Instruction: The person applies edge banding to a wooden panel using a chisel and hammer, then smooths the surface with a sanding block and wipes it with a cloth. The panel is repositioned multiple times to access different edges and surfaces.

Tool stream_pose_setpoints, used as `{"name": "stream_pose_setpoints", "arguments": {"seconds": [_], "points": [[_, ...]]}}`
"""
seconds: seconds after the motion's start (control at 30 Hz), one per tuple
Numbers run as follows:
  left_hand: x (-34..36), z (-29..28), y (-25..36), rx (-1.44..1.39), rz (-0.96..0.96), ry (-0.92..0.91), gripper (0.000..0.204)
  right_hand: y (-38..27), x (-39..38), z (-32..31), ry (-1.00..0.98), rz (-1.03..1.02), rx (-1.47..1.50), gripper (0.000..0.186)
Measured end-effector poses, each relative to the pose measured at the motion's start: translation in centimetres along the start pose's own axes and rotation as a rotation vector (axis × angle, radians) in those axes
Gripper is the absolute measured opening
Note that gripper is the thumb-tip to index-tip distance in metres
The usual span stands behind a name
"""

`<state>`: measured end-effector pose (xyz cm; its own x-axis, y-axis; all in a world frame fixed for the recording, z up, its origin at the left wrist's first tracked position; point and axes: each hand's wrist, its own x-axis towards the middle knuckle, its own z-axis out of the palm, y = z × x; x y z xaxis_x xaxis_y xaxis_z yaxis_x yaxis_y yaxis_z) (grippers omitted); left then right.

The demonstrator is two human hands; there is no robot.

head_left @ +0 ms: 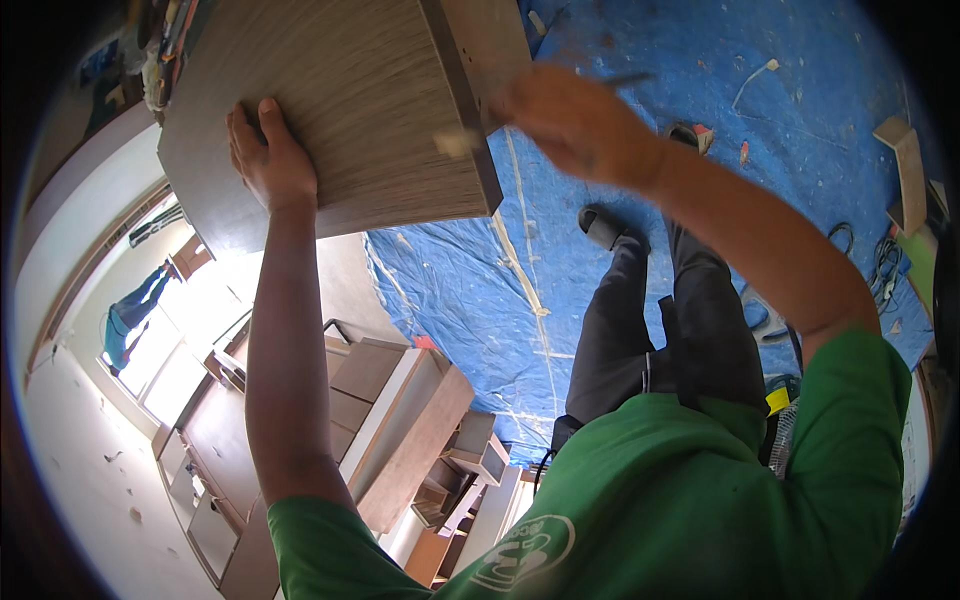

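Note:
My left hand [268, 160] lies flat on the broad face of a grey-brown wood-grain panel [350, 110], with fingers spread and thumb apart. At the panel's right edge, my right hand [575, 125] is closed and smeared by motion. From it sticks out the thin dark handle of a tool [632, 79]. On its other side a tan blur shows over the panel face, roughly in line with the handle, perhaps the tool's other end. The kind of tool cannot be made out.
A creased blue tarp [470, 290] covers the floor under my feet. Wooden cabinet parts [415, 440] stand at the lower left. Cables [885, 265] and board offcuts [905, 175] lie at the right. Another person [135, 315] is by the bright window at the far left.

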<state>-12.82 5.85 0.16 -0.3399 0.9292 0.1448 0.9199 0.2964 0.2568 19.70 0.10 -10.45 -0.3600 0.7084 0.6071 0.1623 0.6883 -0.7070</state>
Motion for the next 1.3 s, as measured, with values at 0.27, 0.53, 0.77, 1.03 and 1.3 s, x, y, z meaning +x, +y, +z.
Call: {"name": "stream_pose_setpoints", "arguments": {"seconds": [0.27,0.53,0.77,1.03,1.3], "points": [[-0.1,0.0,0.6,-0.022,-0.005,-0.013,0.075,-4.9,-3.1,-2.6,-0.232,0.157,0.021,0.030],[0.4,0.4,1.1,-0.024,0.011,-0.017,0.075,6.0,11.5,-4.3,0.210,0.294,-0.175,0.009],[-0.3,-0.3,0.7,0.006,-0.026,-0.014,0.078,5.5,10.6,-3.7,0.073,0.114,-0.132,0.007],[-0.1,0.2,0.6,-0.014,-0.006,0.004,0.078,-8.3,-2.9,-3.2,-0.608,0.111,0.015,0.025],[-0.1,-0.5,0.0,0.030,0.207,-0.038,0.085,-8.2,-4.5,-5.9,-0.360,0.857,0.353,0.021]]}}
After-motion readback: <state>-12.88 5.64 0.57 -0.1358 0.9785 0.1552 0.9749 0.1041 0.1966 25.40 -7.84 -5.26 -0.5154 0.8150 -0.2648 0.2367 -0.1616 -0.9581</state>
